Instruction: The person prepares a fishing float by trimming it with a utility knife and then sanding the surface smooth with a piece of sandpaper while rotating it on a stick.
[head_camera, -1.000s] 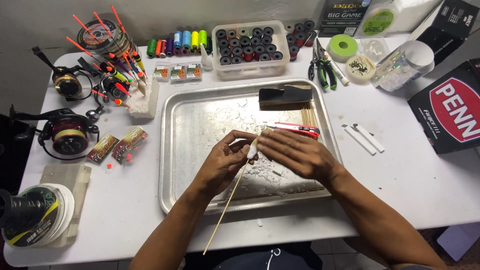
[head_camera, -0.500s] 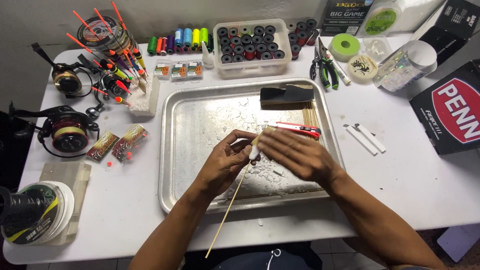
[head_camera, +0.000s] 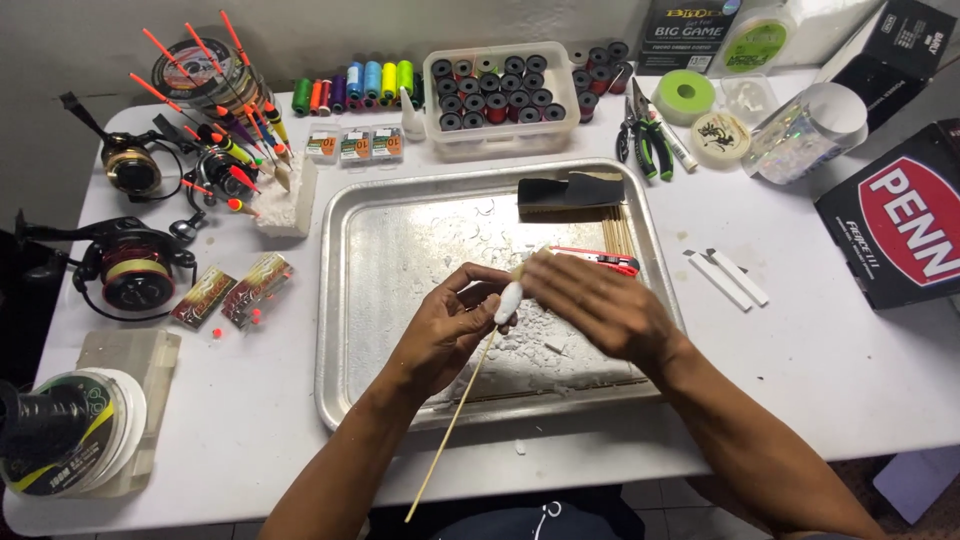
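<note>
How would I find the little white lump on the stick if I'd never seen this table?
Look at the big metal tray mid-table. Above its middle the left hand pinches a long thin wooden stick. The white lump sits near the stick's top: smooth and oval, unlike the loose white crumbs below.

We see a bright, evenly lit scene with soft shadows, dull glare on the metal tray (head_camera: 400, 330), motion blur on the right hand (head_camera: 595, 305) above it, and dimmer, slightly bowed edges far from the tray.
</note>
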